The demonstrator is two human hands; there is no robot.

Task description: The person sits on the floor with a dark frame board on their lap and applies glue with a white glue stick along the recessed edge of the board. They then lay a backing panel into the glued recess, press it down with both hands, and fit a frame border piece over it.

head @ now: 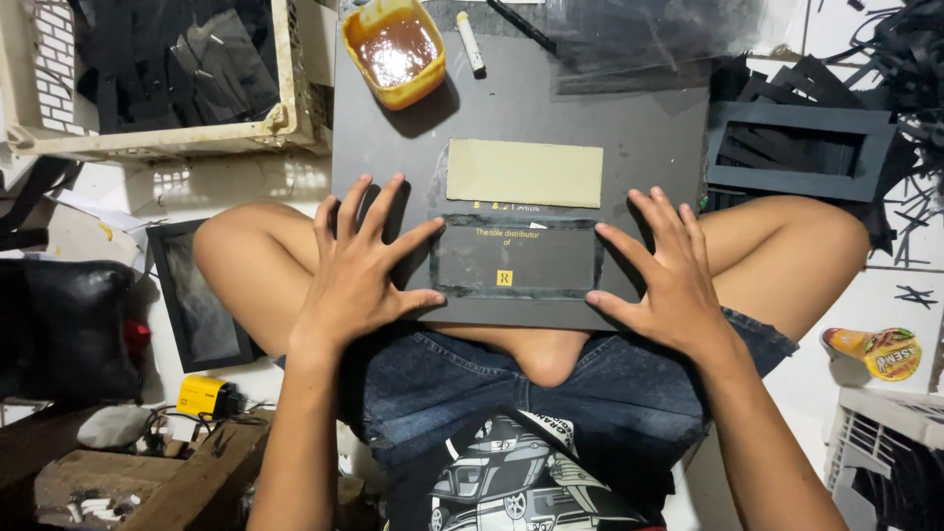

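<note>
You're pressing the black card (pixel 516 258) flat, left hand (pixel 359 261) and right hand (pixel 664 270) open (fingers splayed) — glue tub (pixel 395 51) risks tipping if the board (pixel 629 138) tilts.

- Informal home workshop for hand-made card or box assembly, run on the floor.
- Person sits cross-legged on the white floor (pixel 246 192); a dark grey board (pixel 551 108) across the knees serves as worktop.
- Yellow tub of brown glue (pixel 394 49) stands on the board, a small white stick (pixel 471 43) beside it.
- Black card frames (pixel 798 147) and cut strips (pixel 900 59) pile up at the right.
- Worn white plastic crate (pixel 162 138) holds black sheets, top left.
- Clutter around: yellow tape measure (pixel 202 395), rough wooden block (pixel 147 482), black bag (pixel 79 329), snack packet (pixel 890 352).
</note>
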